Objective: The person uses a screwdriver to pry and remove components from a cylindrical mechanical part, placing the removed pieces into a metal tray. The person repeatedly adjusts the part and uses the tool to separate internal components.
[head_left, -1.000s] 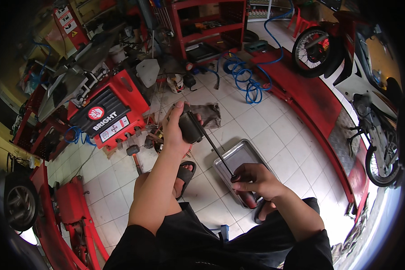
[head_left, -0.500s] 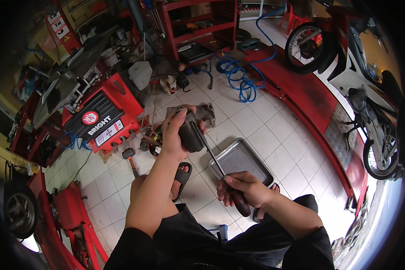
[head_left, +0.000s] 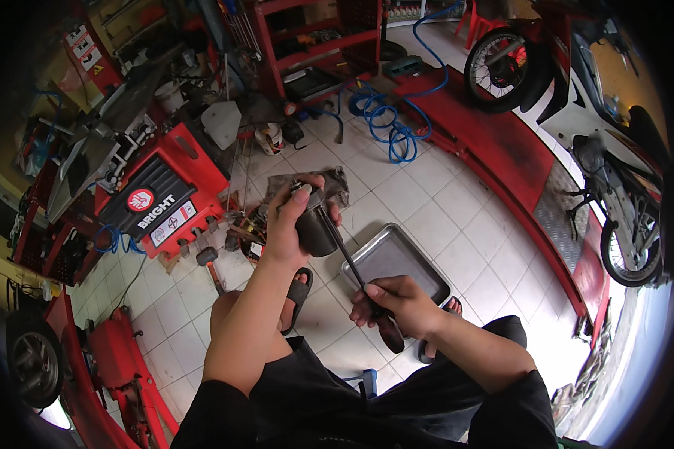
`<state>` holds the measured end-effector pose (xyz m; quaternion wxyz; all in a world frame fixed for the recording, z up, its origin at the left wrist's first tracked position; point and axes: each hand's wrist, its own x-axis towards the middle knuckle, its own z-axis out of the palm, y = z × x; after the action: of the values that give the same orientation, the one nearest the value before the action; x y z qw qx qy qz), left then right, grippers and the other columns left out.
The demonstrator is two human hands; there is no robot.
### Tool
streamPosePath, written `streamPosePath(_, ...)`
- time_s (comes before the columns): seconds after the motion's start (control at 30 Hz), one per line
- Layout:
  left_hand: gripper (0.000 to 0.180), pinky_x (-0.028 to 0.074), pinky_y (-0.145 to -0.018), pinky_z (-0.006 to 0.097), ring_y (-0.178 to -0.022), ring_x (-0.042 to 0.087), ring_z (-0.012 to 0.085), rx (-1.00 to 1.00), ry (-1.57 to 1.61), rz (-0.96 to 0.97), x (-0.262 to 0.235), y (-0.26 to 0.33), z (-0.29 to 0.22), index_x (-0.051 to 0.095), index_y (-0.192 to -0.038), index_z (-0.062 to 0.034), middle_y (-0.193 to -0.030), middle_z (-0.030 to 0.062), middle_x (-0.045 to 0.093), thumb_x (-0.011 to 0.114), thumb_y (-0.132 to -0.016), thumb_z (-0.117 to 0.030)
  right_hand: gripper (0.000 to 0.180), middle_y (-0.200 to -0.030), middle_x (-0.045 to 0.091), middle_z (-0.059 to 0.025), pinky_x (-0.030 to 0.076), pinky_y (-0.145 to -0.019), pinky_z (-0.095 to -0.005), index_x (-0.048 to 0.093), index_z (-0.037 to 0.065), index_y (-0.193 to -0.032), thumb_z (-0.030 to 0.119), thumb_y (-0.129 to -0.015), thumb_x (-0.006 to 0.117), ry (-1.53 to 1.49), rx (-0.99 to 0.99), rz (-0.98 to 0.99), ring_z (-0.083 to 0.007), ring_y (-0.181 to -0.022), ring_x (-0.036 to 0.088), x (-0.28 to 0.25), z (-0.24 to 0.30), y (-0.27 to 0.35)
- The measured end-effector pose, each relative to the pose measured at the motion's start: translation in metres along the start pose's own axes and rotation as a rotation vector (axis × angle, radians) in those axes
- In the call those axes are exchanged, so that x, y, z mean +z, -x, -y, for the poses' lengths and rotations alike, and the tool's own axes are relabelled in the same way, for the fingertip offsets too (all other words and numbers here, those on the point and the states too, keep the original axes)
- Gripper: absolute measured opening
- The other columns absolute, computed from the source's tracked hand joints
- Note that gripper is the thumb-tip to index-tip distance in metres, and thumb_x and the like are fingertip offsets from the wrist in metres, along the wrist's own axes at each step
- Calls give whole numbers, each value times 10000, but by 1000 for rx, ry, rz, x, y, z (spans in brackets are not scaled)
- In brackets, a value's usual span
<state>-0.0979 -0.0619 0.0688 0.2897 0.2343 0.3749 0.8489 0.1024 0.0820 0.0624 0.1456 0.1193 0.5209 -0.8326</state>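
Note:
My left hand is wrapped round a dark metal cylinder, a motor-like part with a fitting at its upper end, held up above the floor. In my right hand is a long screwdriver, gripped where shaft and dark handle meet, thumb and fingers closed. Its shaft slants up to the left, along the cylinder's right side. The tip is hidden by the part and my left fingers. Beneath the shaft, on the tiles, lies a shallow metal tray.
A hammer and small parts lie left of my feet. A dirty cloth-like piece lies ahead. Farther off are a red machine, a red tool cart, a coiled blue hose and a motorcycle beside a red lift platform.
My right hand has shifted slightly up and left, its thumb now nearer the shaft, and the screwdriver handle tilts more steeply. The left hand still holds the cylinder. The whole view has moved a little.

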Motion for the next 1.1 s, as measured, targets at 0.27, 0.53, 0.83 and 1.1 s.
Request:
streamPosePath(0.27, 441, 491, -743, 451, -815, 617, 252, 7, 19, 23, 6, 5, 9, 595, -1140, -83, -1246, 29, 531, 730, -894, -423, 410, -881, 698, -115, 551, -670, -293, 601, -78, -1160, 317, -1050, 595, 232, -41, -19, -162, -717, 649, 1, -12, -4)
streamPosePath(0.53, 365, 543, -698, 437, -790, 664, 273, 10, 111, 23, 8, 2, 13, 601, -1138, -40, -1146, 72, 566, 738, -909, -289, 385, -885, 700, -113, 545, -653, -288, 591, -96, -1178, 269, -1055, 591, -31, -54, 70, -167, -673, 636, 0, -11, -5)
streamPosePath(0.83, 348, 562, -648, 400, -756, 675, 267, -21, 93, 18, 19, 6, 23, 605, -1129, -43, -990, 92, 569, 736, -916, -285, 328, -846, 658, -90, 525, -703, -298, 590, -66, -1128, 251, -1048, 608, 238, -60, -14, -149, -765, 636, -1, -11, -4)
streamPosePath(1.1, 318, 563, -617, 380, -740, 674, 260, -61, 74, -14, 22, 5, 28, 607, -1116, -39, -1004, 83, 548, 722, -928, -269, 417, -969, 694, -130, 567, -647, -297, 603, -87, -1175, 314, -1073, 547, -101, -62, 76, -163, -779, 692, -6, -17, -7)
